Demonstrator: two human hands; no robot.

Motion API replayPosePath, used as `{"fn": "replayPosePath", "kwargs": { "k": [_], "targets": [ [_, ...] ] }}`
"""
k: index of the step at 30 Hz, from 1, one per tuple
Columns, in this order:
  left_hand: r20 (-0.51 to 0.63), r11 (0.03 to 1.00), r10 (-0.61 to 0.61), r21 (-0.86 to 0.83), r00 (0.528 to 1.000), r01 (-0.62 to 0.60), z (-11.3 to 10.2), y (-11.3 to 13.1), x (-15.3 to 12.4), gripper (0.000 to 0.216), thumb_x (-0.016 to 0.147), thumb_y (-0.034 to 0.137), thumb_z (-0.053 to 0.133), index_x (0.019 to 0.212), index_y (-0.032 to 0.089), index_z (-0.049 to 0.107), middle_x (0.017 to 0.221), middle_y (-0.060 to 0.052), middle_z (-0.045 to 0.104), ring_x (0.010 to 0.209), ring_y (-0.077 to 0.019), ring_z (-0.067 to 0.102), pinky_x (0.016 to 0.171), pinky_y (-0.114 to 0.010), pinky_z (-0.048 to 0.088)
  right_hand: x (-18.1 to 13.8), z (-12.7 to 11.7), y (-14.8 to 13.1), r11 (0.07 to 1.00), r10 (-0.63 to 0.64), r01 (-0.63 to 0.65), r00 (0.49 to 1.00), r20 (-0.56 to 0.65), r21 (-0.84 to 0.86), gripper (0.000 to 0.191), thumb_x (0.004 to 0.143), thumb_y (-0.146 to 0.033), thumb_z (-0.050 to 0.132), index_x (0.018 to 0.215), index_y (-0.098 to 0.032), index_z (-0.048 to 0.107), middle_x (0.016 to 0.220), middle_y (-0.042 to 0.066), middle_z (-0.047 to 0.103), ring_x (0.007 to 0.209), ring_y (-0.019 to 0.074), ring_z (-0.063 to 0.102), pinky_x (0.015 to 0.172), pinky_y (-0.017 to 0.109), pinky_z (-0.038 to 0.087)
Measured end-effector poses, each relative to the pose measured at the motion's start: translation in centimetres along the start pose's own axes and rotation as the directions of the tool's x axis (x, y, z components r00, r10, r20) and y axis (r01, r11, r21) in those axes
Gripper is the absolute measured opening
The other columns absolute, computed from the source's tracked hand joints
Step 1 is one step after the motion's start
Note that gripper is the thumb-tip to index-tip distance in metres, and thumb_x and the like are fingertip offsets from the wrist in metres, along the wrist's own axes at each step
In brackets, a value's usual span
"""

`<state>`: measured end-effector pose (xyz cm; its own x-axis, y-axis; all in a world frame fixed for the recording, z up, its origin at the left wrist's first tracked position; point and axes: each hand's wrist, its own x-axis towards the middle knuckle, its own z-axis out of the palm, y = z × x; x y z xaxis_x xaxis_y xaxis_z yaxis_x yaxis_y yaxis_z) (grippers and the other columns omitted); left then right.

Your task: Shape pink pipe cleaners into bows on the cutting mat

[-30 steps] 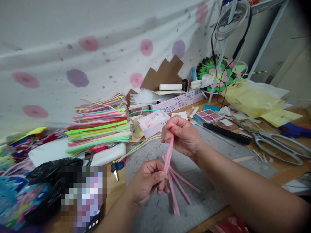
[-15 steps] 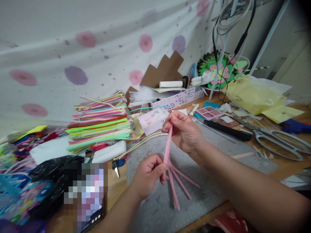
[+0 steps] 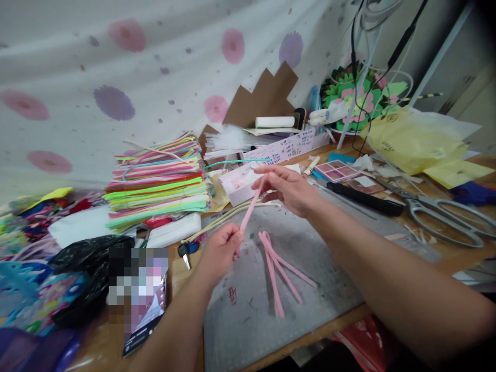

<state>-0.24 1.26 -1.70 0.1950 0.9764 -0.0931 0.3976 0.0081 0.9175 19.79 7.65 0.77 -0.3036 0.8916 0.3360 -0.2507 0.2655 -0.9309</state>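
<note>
A folded pink pipe cleaner is stretched on a slant between my two hands over the grey cutting mat. My left hand is closed around its lower end. At the upper end, the thumb and forefinger of my right hand pinch it, while the other fingers are loosely spread. Several more pink pipe cleaners lie fanned out on the mat below my right hand, touching neither hand.
Bundles of coloured pipe cleaners are stacked at the back left. Large scissors and a black-handled tool lie right. A phone, a key and a black bag sit left. A small white box stands behind my hands.
My left hand has moved left and up, away from the fanned pink pipe cleaners, which now lie loose on the mat. My right hand has risen slightly and its rear fingers have opened out.
</note>
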Motion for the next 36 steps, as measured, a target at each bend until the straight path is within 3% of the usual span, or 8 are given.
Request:
{"fn": "replayPosePath", "kwargs": {
  "k": [5, 9, 15, 19, 22, 26, 33, 36],
  "targets": [
    [-0.023, 0.863, -0.066, 0.500, 0.998, 0.068, -2.4, -1.2, 1.4, 0.018, 0.075, 0.025, 0.044, 0.058, 0.019, 0.044, 0.049, 0.005, 0.042, 0.048, -0.0114, 0.043, 0.048, -0.022, 0.028, 0.4, -1.5, 2.3, 0.628, 0.296, 0.088, 0.892, 0.342, -0.773, 0.038, 0.065, -0.015, 0.065, 0.103, -0.017, 0.064, 0.096, 0.007, 0.065, 0.080, 0.0174, 0.058, 0.069, 0.025, 0.041],
    [-0.044, 0.657, -0.059, 0.751, 0.997, 0.072, -3.9, -1.6, 1.7, 0.019, 0.076, 0.023, 0.042, 0.059, 0.019, 0.049, 0.057, 0.001, 0.053, 0.057, -0.0142, 0.049, 0.051, -0.024, 0.026, 0.2, -1.6, 2.5, 0.560, 0.290, 0.014, 0.933, 0.212, -0.828, 0.072, 0.069, -0.012, 0.058, 0.136, -0.025, 0.035, 0.104, 0.004, 0.064, 0.077, 0.0153, 0.058, 0.066, 0.023, 0.040],
    [-0.124, 0.518, -0.056, 0.845, 0.991, 0.135, -4.9, -0.8, 1.4, 0.030, 0.079, 0.043, 0.046, 0.063, 0.020, 0.057, 0.057, -0.002, 0.057, 0.057, -0.0188, 0.051, 0.052, -0.027, 0.024, 0.3, -1.3, 2.6, 0.500, 0.424, 0.230, 0.776, 0.467, -0.835, 0.030, 0.066, -0.012, 0.060, 0.094, -0.019, 0.069, 0.087, 0.004, 0.066, 0.073, 0.0152, 0.057, 0.061, 0.022, 0.038],
    [-0.023, 0.673, 0.200, 0.730, 0.980, -0.120, -2.6, -0.2, 0.7, 0.027, 0.085, 0.033, 0.044, 0.106, 0.025, 0.058, 0.080, -0.001, 0.064, 0.069, -0.0170, 0.056, 0.062, -0.026, 0.036, 0.0, -0.4, 3.1, 0.463, 0.418, 0.319, 0.744, 0.521, -0.827, 0.020, 0.064, -0.008, 0.056, 0.076, -0.016, 0.069, 0.077, 0.004, 0.065, 0.069, 0.0147, 0.055, 0.061, 0.022, 0.037],
    [0.259, 0.703, 0.321, 0.579, 0.911, -0.412, -0.2, -0.5, 0.3, 0.029, 0.087, 0.028, 0.044, 0.113, 0.024, 0.057, 0.099, -0.004, 0.062, 0.088, -0.0172, 0.056, 0.077, -0.028, 0.040, -0.2, 0.0, 2.7, 0.515, 0.392, 0.285, 0.761, 0.517, -0.809, 0.019, 0.064, -0.008, 0.054, 0.075, -0.015, 0.067, 0.071, 0.001, 0.063, 0.063, 0.0125, 0.053, 0.057, 0.021, 0.035],
    [0.388, 0.666, 0.352, 0.536, 0.852, -0.519, 1.3, -0.9, 0.2, 0.024, 0.088, 0.028, 0.043, 0.101, 0.020, 0.062, 0.095, -0.006, 0.060, 0.087, -0.0181, 0.055, 0.076, -0.029, 0.042, -0.3, 0.3, 1.5, 0.603, 0.319, 0.212, 0.820, 0.476, -0.769, 0.009, 0.061, -0.008, 0.054, 0.063, -0.014, 0.060, 0.056, -0.003, 0.054, 0.053, 0.0091, 0.045, 0.050, 0.020, 0.031],
    [0.381, 0.684, 0.385, 0.494, 0.841, -0.537, 0.8, -1.5, 0.9, 0.019, 0.080, 0.015, 0.050, 0.073, 0.018, 0.067, 0.083, -0.006, 0.064, 0.080, -0.0182, 0.058, 0.077, -0.031, 0.044, 0.0, -0.5, 0.7, 0.954, 0.062, -0.032, 0.994, 0.090, -0.299, 0.008, 0.059, -0.008, 0.053, 0.061, -0.016, 0.053, 0.052, -0.004, 0.053, 0.049, 0.0095, 0.050, 0.049, 0.022, 0.038],
    [0.174, 0.763, 0.458, 0.427, 0.872, -0.486, 0.5, -1.6, 0.9, 0.017, 0.080, 0.023, 0.054, 0.080, 0.019, 0.070, 0.105, -0.009, 0.062, 0.098, -0.0231, 0.055, 0.089, -0.038, 0.040, 0.1, -0.9, 0.4, 0.993, -0.039, 0.036, 0.999, -0.031, -0.108, 0.008, 0.057, -0.008, 0.054, 0.058, -0.016, 0.052, 0.051, -0.004, 0.052, 0.048, 0.0090, 0.048, 0.047, 0.022, 0.039]
  ]
}}
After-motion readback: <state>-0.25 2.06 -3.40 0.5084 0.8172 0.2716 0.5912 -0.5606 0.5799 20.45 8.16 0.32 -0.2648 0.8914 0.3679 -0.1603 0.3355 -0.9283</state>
